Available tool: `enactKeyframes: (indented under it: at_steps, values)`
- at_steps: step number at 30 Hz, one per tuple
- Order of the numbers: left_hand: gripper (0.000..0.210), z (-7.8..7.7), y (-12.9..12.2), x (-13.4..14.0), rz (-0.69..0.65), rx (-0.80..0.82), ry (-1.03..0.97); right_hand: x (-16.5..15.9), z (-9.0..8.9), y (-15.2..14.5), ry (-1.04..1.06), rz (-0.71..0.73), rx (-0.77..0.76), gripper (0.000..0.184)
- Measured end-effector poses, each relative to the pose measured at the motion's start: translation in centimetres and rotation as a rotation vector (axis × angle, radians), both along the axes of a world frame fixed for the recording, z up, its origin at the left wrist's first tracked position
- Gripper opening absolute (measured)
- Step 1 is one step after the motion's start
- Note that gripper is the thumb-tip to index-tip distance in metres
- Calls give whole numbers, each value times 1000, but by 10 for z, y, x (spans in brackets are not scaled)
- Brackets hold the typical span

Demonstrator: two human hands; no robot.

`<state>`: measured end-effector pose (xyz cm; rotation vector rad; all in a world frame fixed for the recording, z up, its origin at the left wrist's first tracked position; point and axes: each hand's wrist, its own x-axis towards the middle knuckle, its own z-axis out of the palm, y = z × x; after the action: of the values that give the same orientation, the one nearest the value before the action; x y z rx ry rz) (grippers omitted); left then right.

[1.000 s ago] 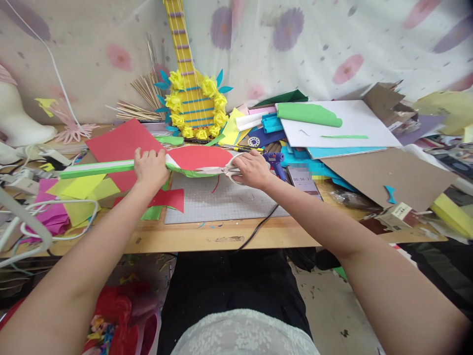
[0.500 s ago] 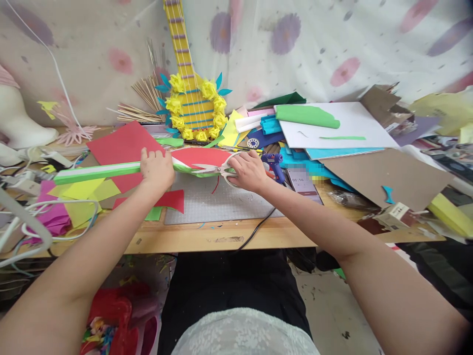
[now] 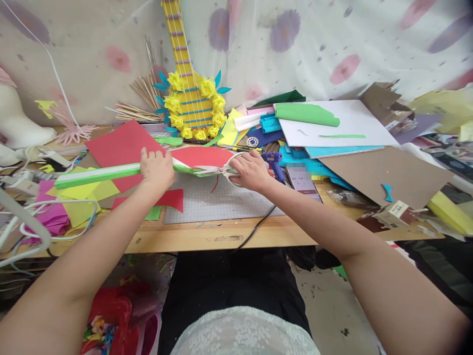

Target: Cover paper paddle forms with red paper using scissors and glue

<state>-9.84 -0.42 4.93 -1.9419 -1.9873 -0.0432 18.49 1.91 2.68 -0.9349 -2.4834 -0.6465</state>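
My left hand is closed over a long piece with a red face and a green edge with a white strip, held above the cutting mat. To its right is the wide red part of that piece. My right hand grips a pair of scissors with pale handles, the fingers in the loops. Its blades point left along the green lower edge of the red part. A thin red scrap is just below the blades. My fingertips on the left are partly hidden.
A yellow paper guitar with flowers stands at the back. Right of my hands are a blue glue gun and a phone. A grey cutting mat lies in front. White cables loop at the left; cardboard lies right.
The scissor blades have come closer together, and my right hand has shifted very slightly right. My left hand stays in place on the piece.
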Motion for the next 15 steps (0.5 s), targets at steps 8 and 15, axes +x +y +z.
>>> enactKeyframes:
  at_steps: [8, 15]
  values:
    - [41, 1, 0, 5, 12, -42, 10, 1, 7, 1, -34, 6, 6, 17]
    - [40, 0, 1, 3, -11, -12, 27, 2, 11, 3, -68, 1, 22, 12]
